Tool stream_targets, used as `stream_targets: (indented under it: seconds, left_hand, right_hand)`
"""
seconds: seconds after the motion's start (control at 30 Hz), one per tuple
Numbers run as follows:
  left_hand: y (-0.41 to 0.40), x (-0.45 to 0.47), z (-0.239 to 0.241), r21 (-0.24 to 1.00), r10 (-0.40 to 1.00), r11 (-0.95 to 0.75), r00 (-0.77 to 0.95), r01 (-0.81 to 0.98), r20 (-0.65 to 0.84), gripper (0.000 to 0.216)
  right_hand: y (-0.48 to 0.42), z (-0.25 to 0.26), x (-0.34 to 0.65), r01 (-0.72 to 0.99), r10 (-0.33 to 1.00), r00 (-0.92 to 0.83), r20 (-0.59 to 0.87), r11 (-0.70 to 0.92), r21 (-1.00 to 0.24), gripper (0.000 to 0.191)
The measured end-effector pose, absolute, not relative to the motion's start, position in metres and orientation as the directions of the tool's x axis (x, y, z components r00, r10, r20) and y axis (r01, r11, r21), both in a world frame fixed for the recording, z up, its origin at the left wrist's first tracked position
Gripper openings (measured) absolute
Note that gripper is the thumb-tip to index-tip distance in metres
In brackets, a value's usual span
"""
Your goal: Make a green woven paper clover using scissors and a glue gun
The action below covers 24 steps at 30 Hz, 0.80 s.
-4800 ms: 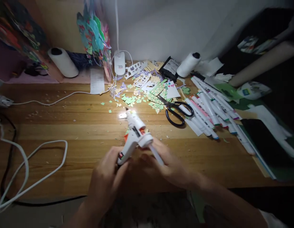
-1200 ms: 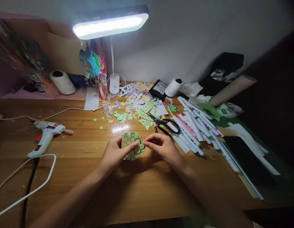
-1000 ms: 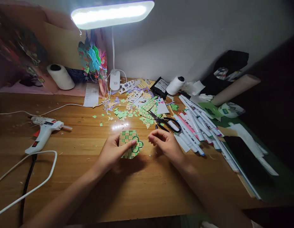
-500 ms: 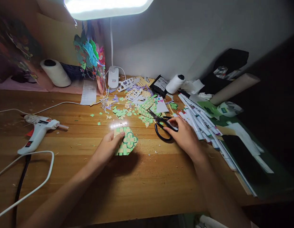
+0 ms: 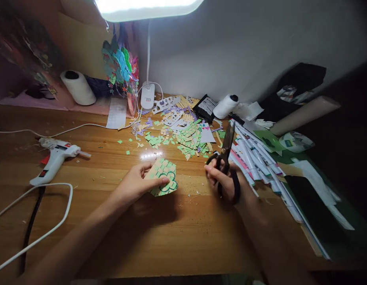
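Observation:
My left hand (image 5: pixel 143 178) pinches a piece of woven green and cream paper (image 5: pixel 162 168), the thumb lying across its front. A dark green flower outline is drawn on the paper's lower right part. On the right, my right hand (image 5: pixel 226 184) is wrapped round the black handles of a pair of scissors (image 5: pixel 226 148), raised off the table. The blades point up and away from me and look closed. Behind both hands, a heap of green, cream and purple paper scraps (image 5: pixel 186 138) lies on the wooden table (image 5: pixel 183 245).
A white glue gun (image 5: pixel 57 158) with its cable lies at the left. Several white markers (image 5: pixel 253 158) are piled at the right, near a dark flat slab (image 5: pixel 312 208). Thread spools (image 5: pixel 226 106) stand towards the back. A bright lamp (image 5: pixel 150 10) hangs overhead.
My right hand has picked the scissors up from the table and turned them blades upward. My left hand has tilted the woven paper, its thumb now farther over the flower outline.

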<state>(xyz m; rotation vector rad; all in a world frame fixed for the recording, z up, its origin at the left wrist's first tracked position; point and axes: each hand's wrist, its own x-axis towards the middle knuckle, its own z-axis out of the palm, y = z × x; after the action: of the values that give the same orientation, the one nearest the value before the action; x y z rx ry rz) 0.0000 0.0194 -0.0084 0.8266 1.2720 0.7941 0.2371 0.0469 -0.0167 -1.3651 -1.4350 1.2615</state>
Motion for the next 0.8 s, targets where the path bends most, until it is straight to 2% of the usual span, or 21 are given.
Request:
stream_targets:
  seconds: [0.07, 0.13, 0.23, 0.4, 0.47, 0.57, 0.67, 0.8]
  left_hand:
    - [0.017, 0.003, -0.007, 0.875, 0.869, 0.481, 0.165, -0.052, -0.467, 0.037]
    - [0.014, 0.007, -0.006, 0.884, 0.868, 0.466, 0.206, -0.024, -0.452, 0.033]
    - [0.007, 0.014, -0.007, 0.903, 0.874, 0.429, 0.240, 0.025, -0.422, 0.032]
    - [0.001, 0.021, -0.008, 0.912, 0.900, 0.409, 0.159, 0.007, -0.405, 0.033]
    - [0.001, 0.021, -0.006, 0.920, 0.918, 0.389, 0.090, -0.032, -0.385, 0.032]
    - [0.003, 0.017, -0.002, 0.931, 0.933, 0.355, -0.033, -0.090, -0.359, 0.035]
    - [0.004, 0.011, 0.000, 0.940, 0.937, 0.305, -0.126, -0.154, -0.325, 0.035]
    - [0.004, 0.007, -0.002, 0.929, 0.947, 0.243, -0.141, -0.281, -0.290, 0.031]
  right_hand:
    - [0.037, -0.022, 0.223, 0.017, 0.931, -0.313, -0.188, -0.193, -0.981, 0.027]
    - [0.029, -0.028, 0.210, -0.077, 0.884, -0.400, -0.243, -0.297, -0.952, 0.027]
    - [0.023, -0.035, 0.200, -0.148, 0.878, -0.379, -0.291, -0.368, -0.918, 0.026]
    - [0.024, -0.037, 0.196, -0.227, 0.945, -0.245, -0.218, -0.274, -0.934, 0.024]
    - [0.024, -0.038, 0.195, -0.252, 0.946, -0.255, -0.198, -0.262, -0.931, 0.026]
    - [0.021, -0.039, 0.192, -0.297, 0.907, -0.344, -0.243, -0.351, -0.888, 0.039]
    - [0.010, -0.038, 0.191, -0.270, 0.835, -0.490, -0.252, -0.419, -0.867, 0.056]
    - [-0.005, -0.031, 0.193, -0.089, 0.748, -0.643, -0.163, -0.285, -0.954, 0.066]
